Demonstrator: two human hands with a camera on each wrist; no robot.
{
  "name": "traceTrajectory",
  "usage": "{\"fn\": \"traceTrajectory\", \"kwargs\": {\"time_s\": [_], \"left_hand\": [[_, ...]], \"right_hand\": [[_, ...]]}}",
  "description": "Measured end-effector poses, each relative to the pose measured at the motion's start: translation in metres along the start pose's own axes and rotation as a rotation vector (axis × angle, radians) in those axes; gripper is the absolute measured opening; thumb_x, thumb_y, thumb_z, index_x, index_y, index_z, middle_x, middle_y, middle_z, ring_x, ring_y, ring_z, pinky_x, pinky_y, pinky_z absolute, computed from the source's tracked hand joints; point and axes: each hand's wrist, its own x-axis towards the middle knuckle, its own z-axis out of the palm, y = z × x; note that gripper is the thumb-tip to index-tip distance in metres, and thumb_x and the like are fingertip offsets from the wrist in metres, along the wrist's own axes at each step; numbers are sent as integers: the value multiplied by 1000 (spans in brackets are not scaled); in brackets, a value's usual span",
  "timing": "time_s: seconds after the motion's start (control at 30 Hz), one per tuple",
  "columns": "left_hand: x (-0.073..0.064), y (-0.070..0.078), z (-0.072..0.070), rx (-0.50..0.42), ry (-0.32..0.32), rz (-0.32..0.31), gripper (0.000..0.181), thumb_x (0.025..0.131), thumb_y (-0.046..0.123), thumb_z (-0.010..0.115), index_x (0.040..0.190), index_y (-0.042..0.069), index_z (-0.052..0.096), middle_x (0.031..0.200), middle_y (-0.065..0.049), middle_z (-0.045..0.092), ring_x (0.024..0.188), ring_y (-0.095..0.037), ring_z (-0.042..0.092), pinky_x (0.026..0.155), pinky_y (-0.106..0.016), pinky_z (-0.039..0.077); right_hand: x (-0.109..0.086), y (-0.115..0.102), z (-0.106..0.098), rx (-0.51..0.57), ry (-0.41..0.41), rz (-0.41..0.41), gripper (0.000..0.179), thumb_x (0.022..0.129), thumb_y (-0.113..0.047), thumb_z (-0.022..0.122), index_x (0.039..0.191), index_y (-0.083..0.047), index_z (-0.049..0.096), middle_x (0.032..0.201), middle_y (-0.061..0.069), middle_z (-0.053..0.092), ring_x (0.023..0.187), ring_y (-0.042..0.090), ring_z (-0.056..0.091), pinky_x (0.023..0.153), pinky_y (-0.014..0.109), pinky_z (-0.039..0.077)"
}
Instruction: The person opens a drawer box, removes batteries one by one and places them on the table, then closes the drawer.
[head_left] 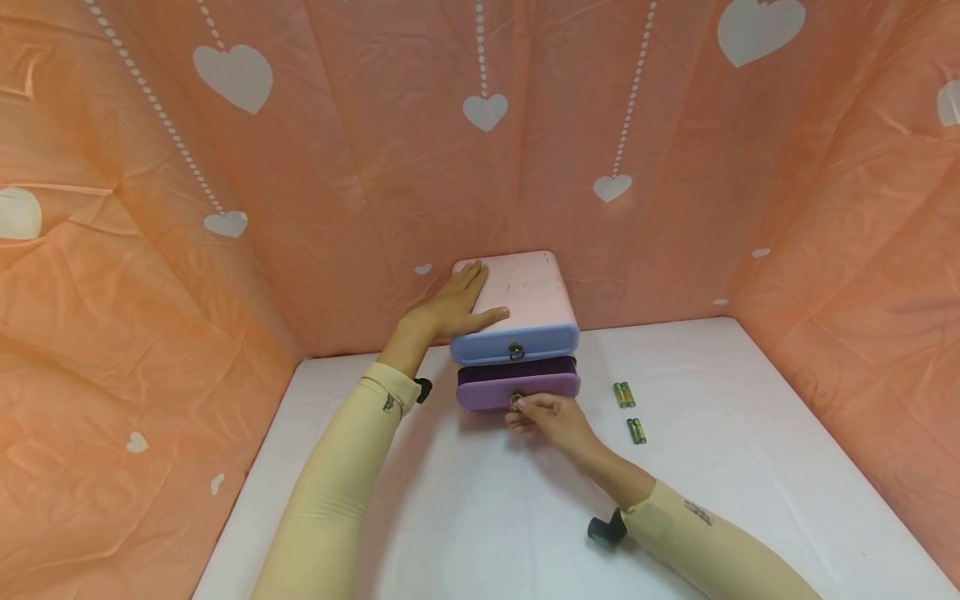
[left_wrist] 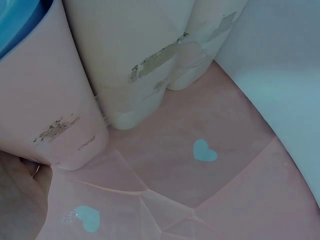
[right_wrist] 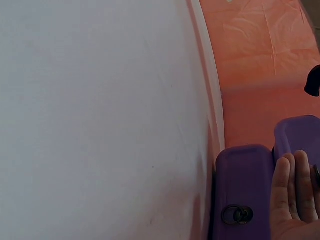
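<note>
A small drawer cabinet with a pink top [head_left: 525, 287] stands against the back cloth. My left hand [head_left: 453, 307] rests spread on its top, near the left edge. Under the blue top drawer [head_left: 555, 340], a purple drawer [head_left: 480, 392] sticks out part way, its dark inside showing. At its front, my right hand [head_left: 555, 418] pinches the ring pull [head_left: 517, 402] between thumb and finger. A lower purple drawer [right_wrist: 245, 175] with its own metal ring [right_wrist: 233, 215] sits farther back in the right wrist view. The left wrist view shows the cabinet's scuffed side [left_wrist: 130, 50].
Two pairs of green batteries, one larger [head_left: 624, 394] and one smaller [head_left: 637, 431], lie right of the cabinet on the white table [head_left: 480, 517]. Orange cloth [head_left: 375, 167] printed with hearts hangs behind and at both sides.
</note>
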Motion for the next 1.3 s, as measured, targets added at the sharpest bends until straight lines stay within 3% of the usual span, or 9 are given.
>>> {"fn": "traceTrajectory", "kwargs": {"time_s": [0.17, 0.4, 0.77, 1.3], "left_hand": [[1, -1, 1, 1, 0, -4, 107, 91, 80, 37, 161, 11, -3, 168, -6, -9, 154, -18, -11, 124, -41, 3], [0, -1, 1, -6, -4, -11, 107, 90, 81, 37, 162, 12, -3, 168, -5, -9, 154, -17, -11, 124, -41, 3], [0, -1, 1, -19, -3, -8, 108, 89, 82, 36, 162, 12, -3, 168, -5, -9, 154, -17, -11, 124, -41, 3], [-1, 1, 0, -12, -9, -9, 106, 91, 80, 37, 161, 12, -4, 168, -6, -10, 154, -18, -11, 124, -42, 3]], "right_hand": [[4, 0, 0, -1, 9, 6, 33, 101, -23, 62, 116, 5, 69, 104, 17, 75, 97, 33, 73, 92, 52, 54], [11, 2, -2, -8, 8, -8, 36, 102, -26, 61, 117, 6, 69, 104, 17, 75, 100, 39, 71, 91, 50, 55], [19, 0, -4, 10, 34, -1, 35, 102, -25, 61, 116, 6, 69, 103, 16, 76, 96, 34, 73, 93, 56, 52], [24, -6, -4, 38, 61, 20, 30, 102, -20, 59, 115, 6, 70, 102, 17, 76, 93, 24, 75, 95, 54, 51]]}}
